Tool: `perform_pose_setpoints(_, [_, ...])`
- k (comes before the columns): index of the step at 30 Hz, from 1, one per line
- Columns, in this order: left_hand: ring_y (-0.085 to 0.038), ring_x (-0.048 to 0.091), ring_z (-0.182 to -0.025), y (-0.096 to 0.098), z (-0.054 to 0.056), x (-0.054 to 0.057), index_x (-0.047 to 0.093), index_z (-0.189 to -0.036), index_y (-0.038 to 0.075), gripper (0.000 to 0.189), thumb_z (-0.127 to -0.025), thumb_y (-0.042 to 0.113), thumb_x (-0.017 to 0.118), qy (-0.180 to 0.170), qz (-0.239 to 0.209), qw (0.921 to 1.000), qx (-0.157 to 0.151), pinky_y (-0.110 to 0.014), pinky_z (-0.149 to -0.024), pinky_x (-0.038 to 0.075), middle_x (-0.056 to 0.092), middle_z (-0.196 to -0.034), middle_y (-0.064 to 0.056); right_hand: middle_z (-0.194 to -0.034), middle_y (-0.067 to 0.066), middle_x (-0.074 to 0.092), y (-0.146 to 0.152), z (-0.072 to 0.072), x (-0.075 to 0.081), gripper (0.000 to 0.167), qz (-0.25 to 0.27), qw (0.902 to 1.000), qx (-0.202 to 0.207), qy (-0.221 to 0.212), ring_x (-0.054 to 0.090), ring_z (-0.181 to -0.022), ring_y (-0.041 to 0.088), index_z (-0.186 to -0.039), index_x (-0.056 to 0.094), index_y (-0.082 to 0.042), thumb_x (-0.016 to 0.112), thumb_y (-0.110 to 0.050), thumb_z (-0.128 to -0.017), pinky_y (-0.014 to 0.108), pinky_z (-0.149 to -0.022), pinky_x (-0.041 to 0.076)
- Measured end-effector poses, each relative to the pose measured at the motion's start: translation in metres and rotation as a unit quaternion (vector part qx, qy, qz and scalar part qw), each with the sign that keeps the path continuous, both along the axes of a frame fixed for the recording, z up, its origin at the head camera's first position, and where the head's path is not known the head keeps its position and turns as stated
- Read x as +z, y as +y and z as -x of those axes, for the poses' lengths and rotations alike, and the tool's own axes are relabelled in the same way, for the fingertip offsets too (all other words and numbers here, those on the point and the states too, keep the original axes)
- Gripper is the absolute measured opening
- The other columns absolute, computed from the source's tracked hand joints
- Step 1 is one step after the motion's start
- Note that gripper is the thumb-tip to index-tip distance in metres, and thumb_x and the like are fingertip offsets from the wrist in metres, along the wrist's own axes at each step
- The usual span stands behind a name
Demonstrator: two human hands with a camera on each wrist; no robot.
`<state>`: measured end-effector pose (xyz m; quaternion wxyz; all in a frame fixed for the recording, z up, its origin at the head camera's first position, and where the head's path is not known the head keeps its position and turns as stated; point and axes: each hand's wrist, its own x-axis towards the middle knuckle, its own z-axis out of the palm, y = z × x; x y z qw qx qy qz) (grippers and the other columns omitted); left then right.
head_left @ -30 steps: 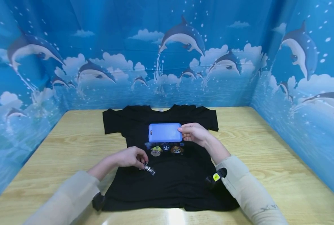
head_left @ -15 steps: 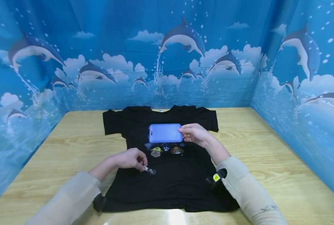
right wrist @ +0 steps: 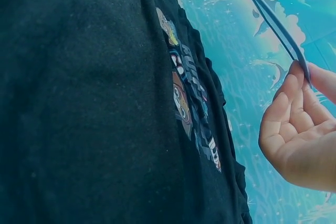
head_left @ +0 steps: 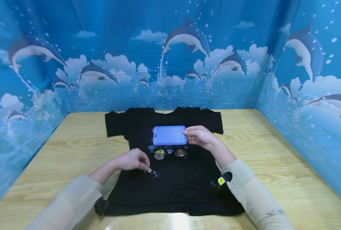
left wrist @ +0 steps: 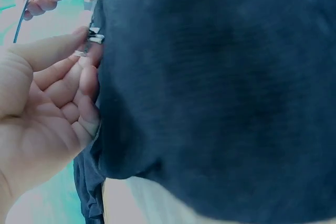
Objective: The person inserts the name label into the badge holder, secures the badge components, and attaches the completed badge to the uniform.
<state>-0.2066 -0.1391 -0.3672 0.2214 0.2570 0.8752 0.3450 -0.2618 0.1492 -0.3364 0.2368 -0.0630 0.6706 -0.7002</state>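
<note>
Blue curtains [head_left: 116, 32] with jumping dolphins and white clouds go around the back and both sides of a light wood table [head_left: 274, 153]. On the table lies a black T-shirt [head_left: 164, 191], spread flat. Its front has a pup in a yellow hat [head_left: 159, 154], a paw print [head_left: 169, 151] and a brown pup [head_left: 180, 153]. The right hand [head_left: 199, 136] holds a blue badge holder [head_left: 170, 135] by its right end, with the thumb on top and fingers underneath. The badge holder is up in the air above the T-shirt, and a little slot [head_left: 155, 134] shows at its left end. Nearer to the person, the left hand [head_left: 133, 159] pinches a small shiny clip [head_left: 153, 172] between thumb and finger. The clip pokes out to the right, over the T-shirt. It is too blurry to see all its parts, and I cannot tell if it touches the cloth. Both arms have pale sleeves [head_left: 253, 191], and a yellow sticker [head_left: 221, 180] shows near the right wrist.
</note>
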Motion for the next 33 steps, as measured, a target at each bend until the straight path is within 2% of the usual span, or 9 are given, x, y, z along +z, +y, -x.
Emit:
perform_pose_setpoints(5, [-0.015, 0.051, -0.065, -0.003, 0.002, 0.002, 0.068, -0.082, 0.005, 0.005, -0.083, 0.009, 0.068, -0.009, -0.042, 0.9984, 0.037, -0.031, -0.063, 0.042, 0.062, -0.072, -0.001, -0.070, 0.002, 0.064, 0.001, -0.001, 0.000, 0.017, 0.000, 1.0000, 0.000, -0.004, 0.060, -0.063, 0.011, -0.078, 0.067, -0.012, 0.056, -0.008, -0.091, 0.025, -0.064, 0.047])
perform_pose_setpoints(10, [-0.017, 0.054, -0.069, -0.006, 0.004, 0.005, 0.069, -0.084, 0.002, 0.010, -0.083, 0.011, 0.067, -0.019, -0.083, 0.9925, 0.088, -0.033, -0.065, 0.045, 0.063, -0.074, -0.003, -0.070, 0.001, 0.064, 0.001, -0.001, 0.000, 0.019, -0.001, 1.0000, -0.001, -0.008, 0.060, -0.063, 0.011, -0.078, 0.067, -0.012, 0.056, -0.007, -0.092, 0.025, -0.063, 0.047])
perform_pose_setpoints(19, [-0.018, 0.053, -0.072, -0.006, 0.009, 0.009, 0.068, -0.092, -0.002, 0.017, -0.087, 0.013, 0.063, -0.017, -0.106, 0.9781, 0.178, -0.033, -0.068, 0.045, 0.063, -0.079, -0.005, -0.069, 0.001, 0.064, 0.001, 0.000, -0.002, 0.020, 0.000, 1.0000, 0.002, -0.008, 0.059, -0.062, 0.010, -0.077, 0.067, -0.012, 0.055, -0.006, -0.092, 0.024, -0.062, 0.047])
perform_pose_setpoints(28, [-0.017, 0.054, -0.069, -0.009, 0.012, 0.011, 0.067, -0.094, -0.004, 0.018, -0.087, 0.011, 0.061, -0.012, -0.123, 0.9681, 0.218, -0.034, -0.068, 0.046, 0.063, -0.076, -0.006, -0.069, 0.001, 0.064, 0.001, -0.001, 0.000, 0.020, -0.003, 1.0000, 0.005, -0.008, 0.060, -0.063, 0.011, -0.076, 0.067, -0.013, 0.055, -0.007, -0.092, 0.025, -0.064, 0.047])
perform_pose_setpoints(33, [-0.016, 0.054, -0.067, -0.008, 0.014, 0.012, 0.066, -0.093, -0.008, 0.018, -0.087, 0.008, 0.059, -0.014, -0.144, 0.9629, 0.228, -0.031, -0.065, 0.046, 0.063, -0.077, -0.008, -0.070, 0.001, 0.064, 0.002, -0.002, 0.000, 0.020, -0.004, 0.9999, 0.006, -0.011, 0.060, -0.063, 0.011, -0.077, 0.068, -0.012, 0.055, -0.007, -0.092, 0.025, -0.065, 0.047])
